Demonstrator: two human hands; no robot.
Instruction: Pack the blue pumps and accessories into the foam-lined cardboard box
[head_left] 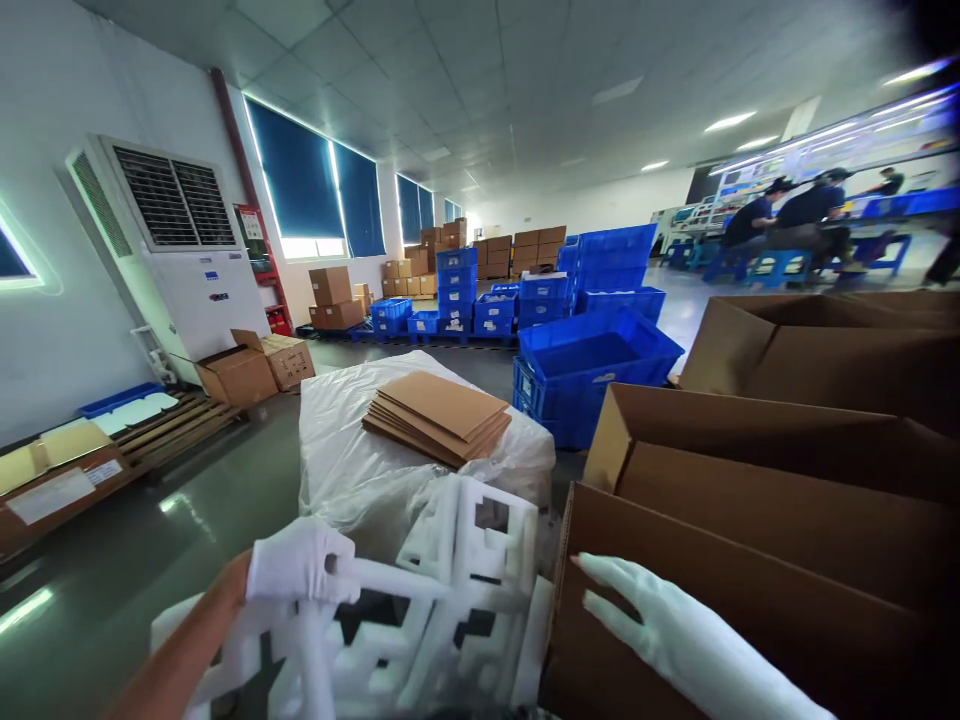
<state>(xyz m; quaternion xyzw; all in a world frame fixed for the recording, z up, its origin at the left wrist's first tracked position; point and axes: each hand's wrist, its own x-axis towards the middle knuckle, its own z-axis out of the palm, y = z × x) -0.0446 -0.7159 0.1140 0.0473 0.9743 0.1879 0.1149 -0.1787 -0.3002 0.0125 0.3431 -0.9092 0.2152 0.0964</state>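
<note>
My left hand, in a white glove, is closed around the edge of a white foam packing insert with cut-out openings. More white foam pieces with similar cut-outs lie beside and below it, and I cannot tell where one piece ends and another begins. My right hand, also gloved in white, has its fingers apart and holds nothing. It is over the side of the nearest open cardboard box; whether the fingertips touch the cardboard is unclear.
Flat cardboard sheets lie stacked on a plastic-wrapped white bundle ahead. More open cardboard boxes line the right side. Blue crates stand behind. An air-conditioning unit is at the left wall. Seated people work far right.
</note>
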